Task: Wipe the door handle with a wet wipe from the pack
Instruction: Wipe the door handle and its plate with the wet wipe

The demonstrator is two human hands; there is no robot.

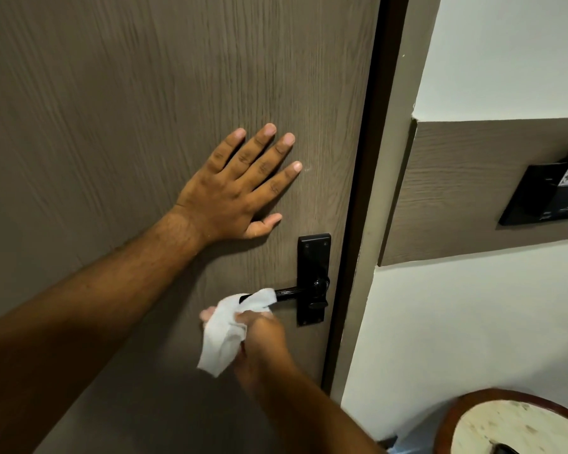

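A black lever door handle [289,293] on a black backplate [313,257] sits at the right edge of a brown wood-grain door [112,109]. My right hand [263,342] is closed on a white wet wipe [225,335], which is wrapped over the free left end of the lever and hangs down below it. My left hand [240,188] lies flat on the door above and left of the handle, fingers spread, holding nothing. The wipe pack is not in view.
The dark door frame [374,191] runs down right of the handle. On the wall to the right is a brown panel with a black switch box [545,194]. A round wooden-rimmed table [512,424] shows at the bottom right corner.
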